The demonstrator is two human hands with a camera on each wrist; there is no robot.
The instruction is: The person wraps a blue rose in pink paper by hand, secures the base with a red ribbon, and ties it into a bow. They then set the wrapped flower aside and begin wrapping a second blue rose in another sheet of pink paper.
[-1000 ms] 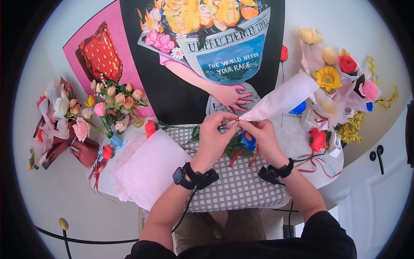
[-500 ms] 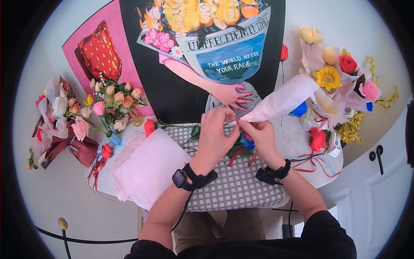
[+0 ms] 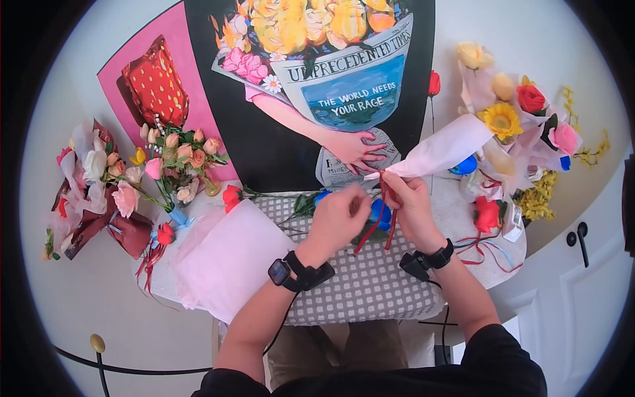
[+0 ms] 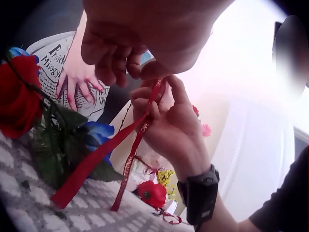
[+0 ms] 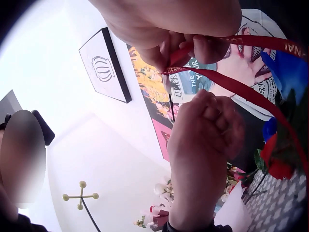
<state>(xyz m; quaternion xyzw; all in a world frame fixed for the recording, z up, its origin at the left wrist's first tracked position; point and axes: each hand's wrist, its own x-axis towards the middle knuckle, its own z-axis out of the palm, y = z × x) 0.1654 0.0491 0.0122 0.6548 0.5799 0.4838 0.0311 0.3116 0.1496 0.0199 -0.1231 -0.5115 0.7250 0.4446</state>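
A pale pink paper-wrapped bundle point(image 3: 450, 147) slants up to the right, its narrow end at my right hand point(image 3: 413, 205). That hand point(image 4: 169, 121) pinches the bundle's neck together with a red ribbon point(image 4: 99, 152), whose two tails hang down. My left hand point(image 3: 333, 225) is just left of the neck, fingers curled and apart from the bundle. In the right wrist view, the left hand point(image 5: 205, 133) is blurred, with no object visible in it; the ribbon point(image 5: 241, 87) runs from the right hand point(image 5: 178, 29). Blue flowers point(image 3: 380, 215) lie behind the ribbon.
Pink paper sheets point(image 3: 228, 261) lie left of the checked cloth point(image 3: 344, 291). Bouquets stand left and right, including one with a sunflower point(image 3: 501, 120). A red flower point(image 3: 487, 213) and loose ribbons lie at right. A large painting point(image 3: 350, 86) stands behind.
My left hand has come away from the bundle's neck and curled its fingers. My right hand and the neck have shifted slightly right and up, and the ribbon tails now hang in plain view.
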